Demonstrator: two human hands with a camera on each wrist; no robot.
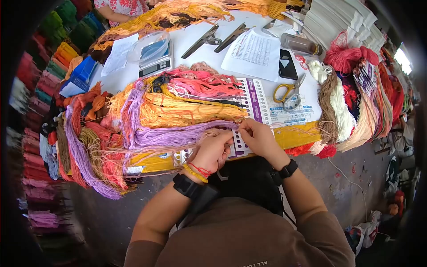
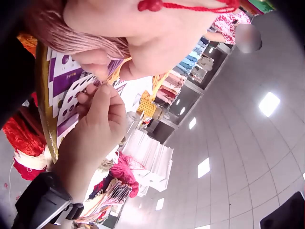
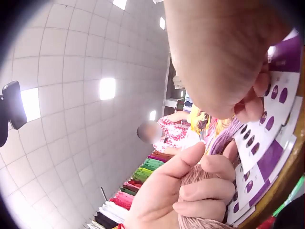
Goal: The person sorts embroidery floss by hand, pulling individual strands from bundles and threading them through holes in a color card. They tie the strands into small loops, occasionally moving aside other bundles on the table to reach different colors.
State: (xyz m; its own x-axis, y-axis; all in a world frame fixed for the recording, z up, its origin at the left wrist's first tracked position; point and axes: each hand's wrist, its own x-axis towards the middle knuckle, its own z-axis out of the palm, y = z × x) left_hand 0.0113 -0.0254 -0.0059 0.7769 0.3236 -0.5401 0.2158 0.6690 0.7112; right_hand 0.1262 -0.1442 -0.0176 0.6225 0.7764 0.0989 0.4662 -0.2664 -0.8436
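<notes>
My left hand (image 1: pixel 211 152) curls its fingers round a skein of dusty pink thread (image 3: pixel 196 177) near the table's front edge. Just to the right, my right hand (image 1: pixel 259 137) has thumb and forefinger pinched together, at the fingertips of the left hand in the left wrist view. What it pinches there is a fine strand, mostly hidden by the fingers. Below both hands are white and purple cards (image 1: pixel 255 100) with rows of holes. A lilac skein (image 1: pixel 164 135) lies beside the left hand, with yellow-orange thread (image 1: pixel 187 110) and coral pink thread (image 1: pixel 204 84) behind it.
Scissors (image 1: pixel 291 94), a phone (image 1: pixel 288 64), a printed sheet (image 1: pixel 251 53) and a digital scale (image 1: pixel 156 62) lie farther back. Skeins hang over the table's left and right ends. A person in a patterned top (image 1: pixel 121 10) is across the table.
</notes>
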